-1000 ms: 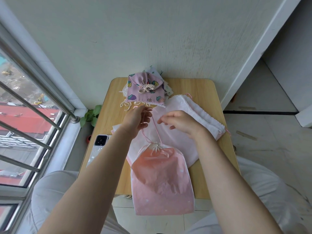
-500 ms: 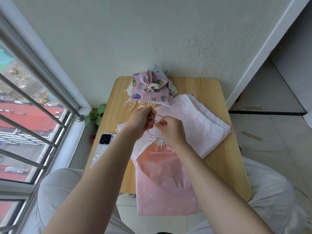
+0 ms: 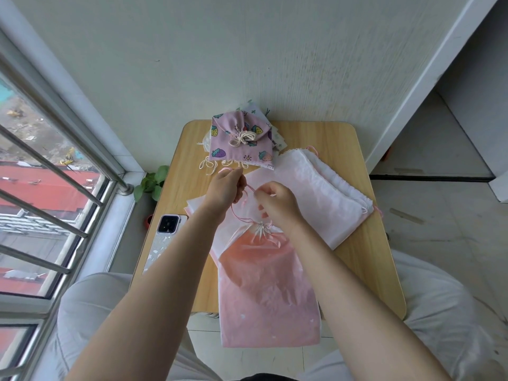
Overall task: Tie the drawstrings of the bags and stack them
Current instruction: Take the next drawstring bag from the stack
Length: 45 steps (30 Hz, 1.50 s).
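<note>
A pink plastic drawstring bag (image 3: 268, 292) lies on the wooden table (image 3: 362, 259), its bottom hanging over the near edge and its mouth cinched shut. Its pink drawstring (image 3: 238, 213) runs up from the gathered neck. My left hand (image 3: 224, 188) pinches the string high up. My right hand (image 3: 277, 204) pinches the same string close beside it. A pile of pale pink and white bags (image 3: 316, 193) lies under and behind. At the table's far edge sits a stack of tied bags topped by a purple strawberry-print bag (image 3: 242, 141).
A phone (image 3: 162, 240) lies at the table's left edge. A small green plant (image 3: 151, 182) stands on the floor by the barred window (image 3: 41, 188). The wall is right behind the table. My knees flank the near edge.
My right hand moved left from above the pale bags to meet my left hand at the pink string. Since half a second ago both hands stay together on the string with small finger shifts.
</note>
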### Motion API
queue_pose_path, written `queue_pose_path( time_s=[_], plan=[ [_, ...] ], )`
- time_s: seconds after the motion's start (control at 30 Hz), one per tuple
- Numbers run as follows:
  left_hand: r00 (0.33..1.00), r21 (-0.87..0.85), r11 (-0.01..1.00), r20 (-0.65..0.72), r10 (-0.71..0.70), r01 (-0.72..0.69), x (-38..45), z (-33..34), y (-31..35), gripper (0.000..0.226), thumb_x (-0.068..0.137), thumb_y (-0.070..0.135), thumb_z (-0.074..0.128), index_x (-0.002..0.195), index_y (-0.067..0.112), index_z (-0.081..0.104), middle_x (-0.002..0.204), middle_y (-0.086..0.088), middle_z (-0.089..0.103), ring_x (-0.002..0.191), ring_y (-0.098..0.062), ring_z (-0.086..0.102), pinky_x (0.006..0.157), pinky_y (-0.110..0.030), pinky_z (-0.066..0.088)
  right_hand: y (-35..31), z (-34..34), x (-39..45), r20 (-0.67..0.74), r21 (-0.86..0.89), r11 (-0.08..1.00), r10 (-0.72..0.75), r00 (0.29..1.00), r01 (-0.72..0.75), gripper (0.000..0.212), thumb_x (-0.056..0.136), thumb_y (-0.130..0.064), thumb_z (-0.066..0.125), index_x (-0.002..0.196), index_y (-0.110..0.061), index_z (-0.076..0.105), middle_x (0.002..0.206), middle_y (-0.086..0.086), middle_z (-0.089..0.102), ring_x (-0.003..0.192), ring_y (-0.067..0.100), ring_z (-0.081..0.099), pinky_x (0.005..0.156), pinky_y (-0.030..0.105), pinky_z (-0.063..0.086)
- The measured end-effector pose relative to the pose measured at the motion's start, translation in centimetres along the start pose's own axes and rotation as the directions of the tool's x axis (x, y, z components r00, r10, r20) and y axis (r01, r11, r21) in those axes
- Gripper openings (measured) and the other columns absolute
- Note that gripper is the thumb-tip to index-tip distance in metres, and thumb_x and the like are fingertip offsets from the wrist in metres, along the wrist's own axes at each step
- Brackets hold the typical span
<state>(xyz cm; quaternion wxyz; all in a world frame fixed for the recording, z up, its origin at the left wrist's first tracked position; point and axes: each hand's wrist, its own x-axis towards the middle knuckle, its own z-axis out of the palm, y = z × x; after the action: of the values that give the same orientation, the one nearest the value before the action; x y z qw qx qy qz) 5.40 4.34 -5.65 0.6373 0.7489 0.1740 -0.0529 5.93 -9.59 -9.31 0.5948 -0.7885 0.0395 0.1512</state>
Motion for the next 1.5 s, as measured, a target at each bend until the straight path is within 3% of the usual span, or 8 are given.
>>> queue_pose_path(
  time_s=[0.3,0.4,0.57,0.8,1.13,1.27,1.4,1.5],
  plan=[
    [0.997,-0.359,0.933,0.070,0.015,0.011,-0.3,0.8,-0.6,0.039,0.100,0.015,0.037,0.062,0.017,0.029,0.059,0.000,0.024,0.053,-0.017,0.022,0.052,-0.029,0.022,-0.7,0.3,0.5,0.252,0.152,0.966,0.166,0.953,-0.209,0.035,0.097,-0.043,0.044,0.123,-0.026,0.060,0.114,-0.002,0.065,0.106,0.016,0.063,0.087,0.036,0.042],
    [0.997,-0.372,0.928,0.072,0.008,0.019,-0.2,0.8,-0.6,0.038,0.101,0.017,0.036,0.064,0.017,0.030,0.058,-0.001,0.025,0.051,-0.016,0.024,0.049,-0.027,0.024,-0.5,0.1,0.4,0.341,0.203,0.958,0.125,0.932,-0.202,0.025,0.094,-0.039,0.051,0.100,-0.021,0.066,0.083,-0.003,0.067,0.086,0.019,0.067,0.083,0.040,0.042],
    [0.997,-0.306,0.950,0.055,-0.044,0.059,0.0,0.2,-1.0,0.039,0.103,0.025,0.036,0.065,0.015,0.038,0.058,0.001,0.038,0.051,-0.015,0.035,0.053,-0.028,0.028,0.4,-1.1,0.8,0.301,0.269,0.946,0.097,0.949,-0.182,0.026,0.099,-0.026,0.052,0.078,-0.011,0.059,0.059,0.000,0.040,0.057,0.019,0.045,0.064,0.031,0.037],
    [0.991,-0.289,0.949,-0.021,-0.135,0.123,-0.3,0.4,-1.6,0.038,0.104,0.035,0.034,0.084,0.010,0.053,0.091,-0.006,0.054,0.054,-0.018,0.064,0.050,-0.025,0.031,0.5,-2.4,1.7,0.109,0.496,0.826,0.247,0.963,-0.268,0.024,0.101,-0.023,0.048,0.082,-0.012,0.058,0.073,0.005,0.063,0.072,0.023,0.065,0.078,0.038,0.048],
    [0.982,-0.428,0.892,0.171,-0.081,0.148,-0.4,0.5,-0.7,0.042,0.103,0.030,0.035,0.065,0.014,0.043,0.055,0.000,0.028,0.048,-0.014,0.024,0.047,-0.025,0.021,0.3,-0.7,1.5,0.306,0.311,0.924,0.122,0.944,-0.220,0.033,0.094,-0.005,0.051,0.122,-0.020,0.063,0.128,0.004,0.062,0.117,0.018,0.057,0.092,0.025,0.045],
    [0.961,-0.516,0.835,0.270,-0.054,0.191,-0.2,0.3,-0.5,0.043,0.102,0.030,0.035,0.062,0.015,0.038,0.052,0.003,0.020,0.044,-0.011,0.015,0.046,-0.025,0.010,0.2,-0.3,1.4,0.355,0.186,0.966,0.104,0.929,-0.179,0.053,0.085,0.013,0.040,0.120,-0.020,0.064,0.097,-0.004,0.065,0.086,0.010,0.058,0.072,0.020,0.044],
    [0.959,-0.567,0.797,0.280,-0.053,0.210,0.0,0.4,-0.7,0.041,0.101,0.030,0.035,0.064,0.014,0.040,0.051,0.003,0.022,0.046,-0.012,0.010,0.045,-0.025,0.008,-0.3,-0.7,0.7,0.352,0.073,0.986,0.116,0.929,-0.151,0.008,0.093,-0.010,0.061,0.095,-0.014,0.067,0.085,0.001,0.063,0.077,0.010,0.055,0.067,0.017,0.043],
    [0.976,-0.498,0.852,0.209,-0.061,0.160,0.2,0.1,-1.1,0.041,0.101,0.032,0.035,0.068,0.013,0.049,0.059,-0.001,0.037,0.044,-0.012,0.021,0.044,-0.024,0.014,0.1,-1.6,1.1,0.236,0.087,0.988,0.107,0.966,-0.130,0.010,0.094,-0.015,0.056,0.091,-0.010,0.065,0.089,0.004,0.067,0.082,0.012,0.062,0.074,0.022,0.041]
  ],
)
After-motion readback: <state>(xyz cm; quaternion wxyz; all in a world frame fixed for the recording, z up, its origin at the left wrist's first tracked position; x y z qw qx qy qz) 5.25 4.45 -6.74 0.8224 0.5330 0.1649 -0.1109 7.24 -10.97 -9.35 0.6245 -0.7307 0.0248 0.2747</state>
